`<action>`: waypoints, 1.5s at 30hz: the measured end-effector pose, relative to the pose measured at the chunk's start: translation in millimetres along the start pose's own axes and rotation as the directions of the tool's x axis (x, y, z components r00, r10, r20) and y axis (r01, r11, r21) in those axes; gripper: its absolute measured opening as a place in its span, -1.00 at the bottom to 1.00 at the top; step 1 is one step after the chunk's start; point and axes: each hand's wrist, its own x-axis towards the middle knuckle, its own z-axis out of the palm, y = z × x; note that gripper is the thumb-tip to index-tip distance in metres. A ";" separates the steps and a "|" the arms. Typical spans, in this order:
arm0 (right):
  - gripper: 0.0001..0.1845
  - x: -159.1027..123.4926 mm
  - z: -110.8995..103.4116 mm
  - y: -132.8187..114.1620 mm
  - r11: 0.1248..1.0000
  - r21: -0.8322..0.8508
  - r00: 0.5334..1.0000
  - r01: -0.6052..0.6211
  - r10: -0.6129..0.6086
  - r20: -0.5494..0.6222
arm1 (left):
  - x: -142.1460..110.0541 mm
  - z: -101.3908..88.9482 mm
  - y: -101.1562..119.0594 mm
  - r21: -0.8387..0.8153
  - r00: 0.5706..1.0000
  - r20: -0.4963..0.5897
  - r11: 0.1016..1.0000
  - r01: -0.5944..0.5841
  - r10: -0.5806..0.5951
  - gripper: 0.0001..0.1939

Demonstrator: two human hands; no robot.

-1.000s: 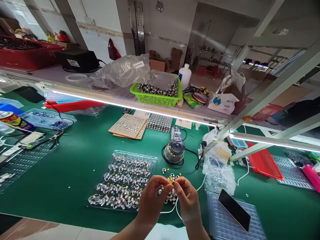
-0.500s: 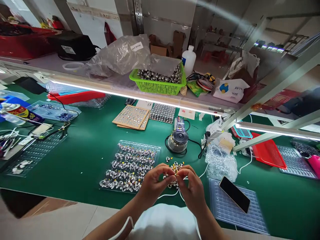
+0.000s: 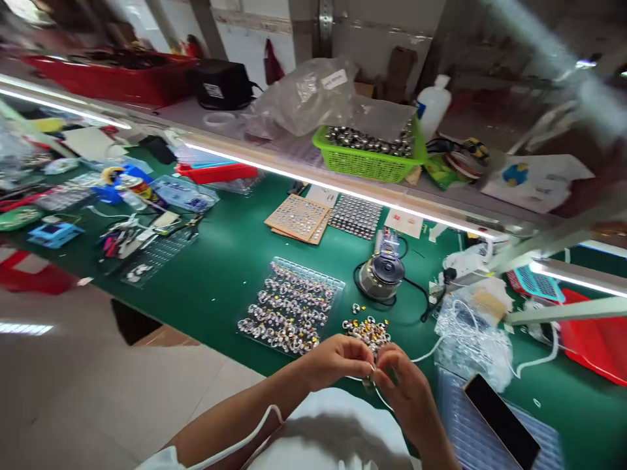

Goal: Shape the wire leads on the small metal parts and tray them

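Observation:
In front of my body, my left hand [image 3: 340, 358] pinches a small part [image 3: 371, 373] between thumb and fingertips. My right hand [image 3: 405, 386] meets it from the other side, its fingertips closed on the same part. Fingers cover most of the part, so its exact kind is hard to make out. Just beyond the hands lies a pile of small wired parts [image 3: 369, 330] with white loops and yellow tabs. Left of the pile, a clear plastic tray [image 3: 337, 284] carries rows of similar parts.
Behind the pile stands a round black-topped device [image 3: 385, 274] with a black cable. A phone [image 3: 502, 421] rests on clear trays at the right, near a plastic bag [image 3: 473, 349]. Brown boards [image 3: 296, 215] lie farther back. A shelf above bears a green basket [image 3: 369, 160] of metal balls.
The view has swung left, so the bench shifts rightward in it. My hands have drawn closer to my body, uncovering more of the pile, and still pinch a small part.

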 end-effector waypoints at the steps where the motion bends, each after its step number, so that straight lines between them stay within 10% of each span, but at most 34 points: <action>1: -0.98 -3.2 0.2 5.7 0.996 0.076 0.999 -0.036 0.034 0.036 | 0.9 -4.2 -4.6 -0.041 0.997 0.026 0.996 0.079 -0.078 -0.60; 4: -0.84 -10.4 5.7 23.6 0.975 0.191 0.991 -0.115 0.099 0.088 | 6.4 -15.2 -25.5 -0.117 0.981 -0.002 0.974 0.195 -0.196 -0.51; 8: -0.85 -8.7 17.9 48.8 0.991 0.060 0.991 -0.122 0.118 0.070 | 18.3 -29.9 -59.3 0.146 0.949 -0.310 0.983 0.111 -0.061 -0.54; 17: -0.62 35.2 17.0 136.5 0.903 -0.175 0.917 -0.392 0.368 -0.153 | -18.7 -150.7 -57.8 0.640 0.601 -0.711 0.690 0.339 0.364 -0.93; 23: -0.77 67.7 3.1 157.8 0.867 -0.138 0.855 -0.479 0.426 -0.294 | -33.9 -206.5 -68.8 0.658 0.588 -0.749 0.450 0.604 0.306 -0.92; 36: -0.70 150.8 -0.7 162.0 0.677 0.484 0.609 -0.554 0.727 -0.319 | -27.4 -217.7 -88.2 0.625 0.574 -0.781 0.320 0.712 0.247 -0.88; 45: -0.73 116.9 0.0 123.9 0.709 0.625 0.772 -0.326 0.582 -0.257 | -37.7 -194.9 -62.6 0.605 0.535 -0.783 0.590 0.535 0.318 -0.79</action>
